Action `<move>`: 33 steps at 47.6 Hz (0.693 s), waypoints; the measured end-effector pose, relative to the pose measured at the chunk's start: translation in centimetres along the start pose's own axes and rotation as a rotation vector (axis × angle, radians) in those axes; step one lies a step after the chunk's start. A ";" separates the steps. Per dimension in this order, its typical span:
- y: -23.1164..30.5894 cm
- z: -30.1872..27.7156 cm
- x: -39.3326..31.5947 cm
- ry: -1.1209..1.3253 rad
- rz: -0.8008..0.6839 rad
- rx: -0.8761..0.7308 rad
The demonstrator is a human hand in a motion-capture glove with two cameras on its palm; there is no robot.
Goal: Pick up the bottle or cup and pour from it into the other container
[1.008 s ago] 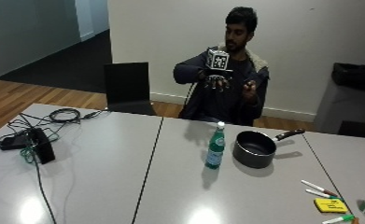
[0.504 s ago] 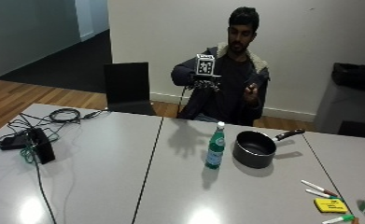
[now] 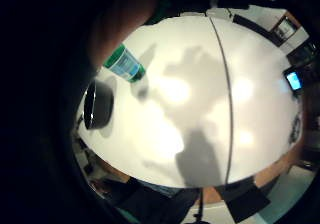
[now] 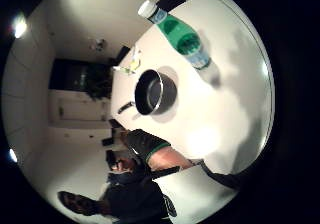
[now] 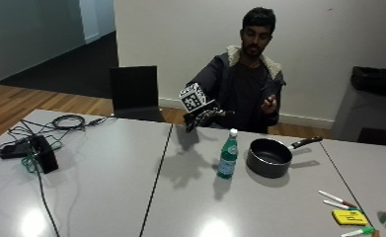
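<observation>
My gloved right hand [image 5: 202, 117] hangs in the air above the far edge of the white table [image 5: 113, 197], fingers loosely spread and drooping, gripping nothing; my bare left hand [image 5: 269, 104] is raised near my chest, well off the tabletop.

The green bottle [image 5: 228, 154] stands upright with its white cap on, nearer the table's middle than my hand is, apart from my fingers; the black saucepan [image 5: 269, 157] sits just beside it, not touching, its handle [image 5: 307, 142] pointing away toward the far edge; from my palm, the bottle [image 4: 179, 35] and the saucepan [image 4: 154, 92] lie side by side on the pale surface, and from the little-finger side the bottle [image 3: 124, 64] shows next to the pan [image 3: 96, 104].

A seam [image 5: 156, 177] runs across the tabletop between my hand's side and the bottle; there is bare surface around the bottle on the near side and toward the seam.

At one end of the table lie markers [image 5: 337, 200] and a yellow block [image 5: 349, 217]; at the other, a black device [image 5: 43, 153] with coiled cables [image 5: 67, 121]; a dark chair [image 5: 135, 93] stands behind the far edge beside me.
</observation>
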State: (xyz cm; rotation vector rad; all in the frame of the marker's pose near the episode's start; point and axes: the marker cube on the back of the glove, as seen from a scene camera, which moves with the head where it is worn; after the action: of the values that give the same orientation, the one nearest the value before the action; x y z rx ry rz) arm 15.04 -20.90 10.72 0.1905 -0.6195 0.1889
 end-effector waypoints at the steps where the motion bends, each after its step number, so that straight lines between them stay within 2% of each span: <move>1: -0.7 0.4 0.2 -0.027 -0.002 0.004; 5: -2.3 1.7 0.4 -0.126 0.124 -0.127; 8: -3.5 2.6 0.6 -0.171 0.143 -0.151; 13: -5.0 4.5 1.5 -0.269 0.128 -0.140; 21: -9.0 7.3 1.5 -0.554 0.103 -0.101; 33: -11.0 11.3 0.7 -0.838 -0.019 -0.035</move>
State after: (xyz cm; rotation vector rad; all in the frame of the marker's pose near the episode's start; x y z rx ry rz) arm 11.87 -34.07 18.84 0.2411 -1.4524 0.0717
